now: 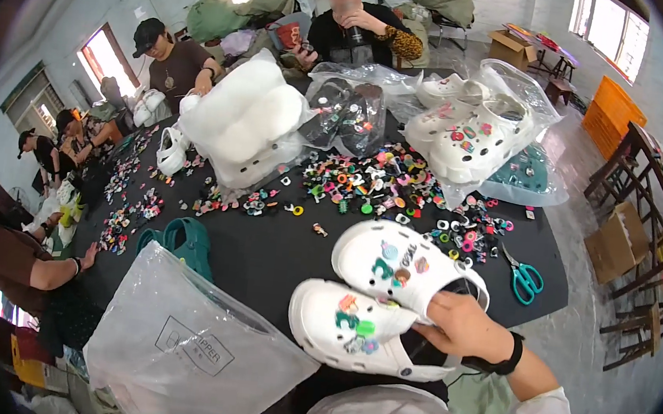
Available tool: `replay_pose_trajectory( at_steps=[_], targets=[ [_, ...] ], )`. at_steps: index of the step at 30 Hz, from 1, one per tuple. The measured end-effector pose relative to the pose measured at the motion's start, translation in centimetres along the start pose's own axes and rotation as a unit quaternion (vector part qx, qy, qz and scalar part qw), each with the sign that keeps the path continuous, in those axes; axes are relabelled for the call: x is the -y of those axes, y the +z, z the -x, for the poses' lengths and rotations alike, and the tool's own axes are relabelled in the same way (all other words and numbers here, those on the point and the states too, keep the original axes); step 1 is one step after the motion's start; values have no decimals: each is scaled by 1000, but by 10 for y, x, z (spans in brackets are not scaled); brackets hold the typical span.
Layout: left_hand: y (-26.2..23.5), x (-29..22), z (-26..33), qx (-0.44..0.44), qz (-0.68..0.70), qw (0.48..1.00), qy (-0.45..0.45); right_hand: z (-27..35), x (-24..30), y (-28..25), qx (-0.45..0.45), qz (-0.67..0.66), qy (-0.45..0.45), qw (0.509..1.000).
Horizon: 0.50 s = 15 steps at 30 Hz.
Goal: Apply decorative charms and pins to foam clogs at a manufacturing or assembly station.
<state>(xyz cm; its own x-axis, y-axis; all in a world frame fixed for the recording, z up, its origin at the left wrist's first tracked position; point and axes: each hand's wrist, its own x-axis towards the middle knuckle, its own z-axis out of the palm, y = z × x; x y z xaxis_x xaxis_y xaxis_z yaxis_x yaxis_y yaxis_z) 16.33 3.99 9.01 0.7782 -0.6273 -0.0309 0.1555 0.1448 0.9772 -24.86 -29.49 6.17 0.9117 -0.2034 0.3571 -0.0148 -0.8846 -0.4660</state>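
Observation:
A pair of white clogs with colourful charms is held side by side at the table's near edge, the upper clog (pixel 375 247) overlapping the lower clog (pixel 319 337). My right hand (pixel 460 325) grips both, its fingers tucked into the heel openings. Left of the clogs a frosted plastic bag (pixel 198 354) with a printed box on its front stands tilted, its corner by the lower clog. My left hand does not show; the bag may hide it. Behind the bag sits a pair of teal clogs (pixel 188 241), partly covered.
Loose shoe charms (pixel 374 181) are heaped across the black table (pixel 265 236). Teal-handled scissors (pixel 526 282) lie at the right. Bagged white clogs (pixel 466 140) and a white bundle (pixel 244 119) stand farther back. Several people sit or stand around the table.

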Motion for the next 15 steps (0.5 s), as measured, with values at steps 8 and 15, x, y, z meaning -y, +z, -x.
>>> replay_pose_trajectory(
  at_steps=[8,15],
  targets=[
    [-71,-85,-103,34,-87,995,28,-94,2,56,58,-40,-20,997],
    [-144,-113,-163,150,-223,959,-86,-104,37,96,154,-143,37,977]
  ],
)
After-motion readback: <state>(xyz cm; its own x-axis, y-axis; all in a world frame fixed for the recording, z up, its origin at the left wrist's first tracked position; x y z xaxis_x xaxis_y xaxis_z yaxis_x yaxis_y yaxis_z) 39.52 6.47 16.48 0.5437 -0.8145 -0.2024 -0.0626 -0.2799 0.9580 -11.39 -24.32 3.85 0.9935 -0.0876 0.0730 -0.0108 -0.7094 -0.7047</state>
